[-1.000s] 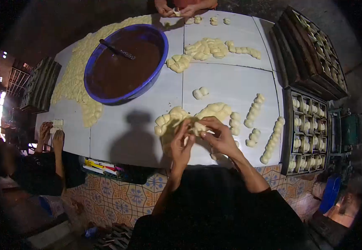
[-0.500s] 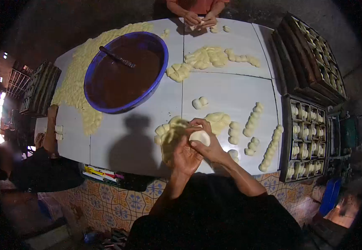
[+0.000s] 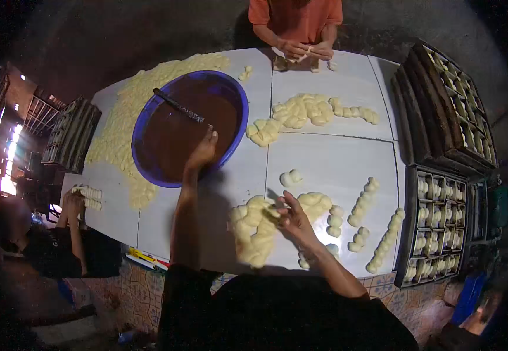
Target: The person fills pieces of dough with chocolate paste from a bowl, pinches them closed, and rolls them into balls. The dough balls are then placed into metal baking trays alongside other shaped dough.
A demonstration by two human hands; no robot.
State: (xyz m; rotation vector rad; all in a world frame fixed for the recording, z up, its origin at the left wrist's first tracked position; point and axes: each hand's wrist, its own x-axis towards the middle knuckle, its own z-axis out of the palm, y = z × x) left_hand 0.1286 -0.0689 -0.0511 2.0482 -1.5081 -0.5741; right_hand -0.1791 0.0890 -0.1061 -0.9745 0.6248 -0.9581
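Observation:
My left hand (image 3: 203,149) reaches over the near right part of a blue basin (image 3: 245,120) of brown filling (image 3: 175,137), its fingers extended and nothing visible in them. A dark-handled utensil (image 3: 178,105) lies across the filling. Over the table, my right hand (image 3: 292,215) has its fingers apart and slightly curled, beside a pile of pale dough pieces (image 3: 254,234); no dough shows in it. Another small dough pile (image 3: 315,203) lies just beyond it. The white dough round is not visible in either hand.
Rows of dough balls (image 3: 387,241) lie to the right, beside a filled compartment tray (image 3: 403,257) and stacked trays (image 3: 420,128). A person in orange (image 3: 298,26) handles dough across the table. Another person's hands (image 3: 73,205) touch white pieces at left. More dough (image 3: 111,126) lies behind the basin.
My hands have separated; the left moved up and left over the basin. The white round they held is out of sight. The view has shifted, showing more of the person opposite.

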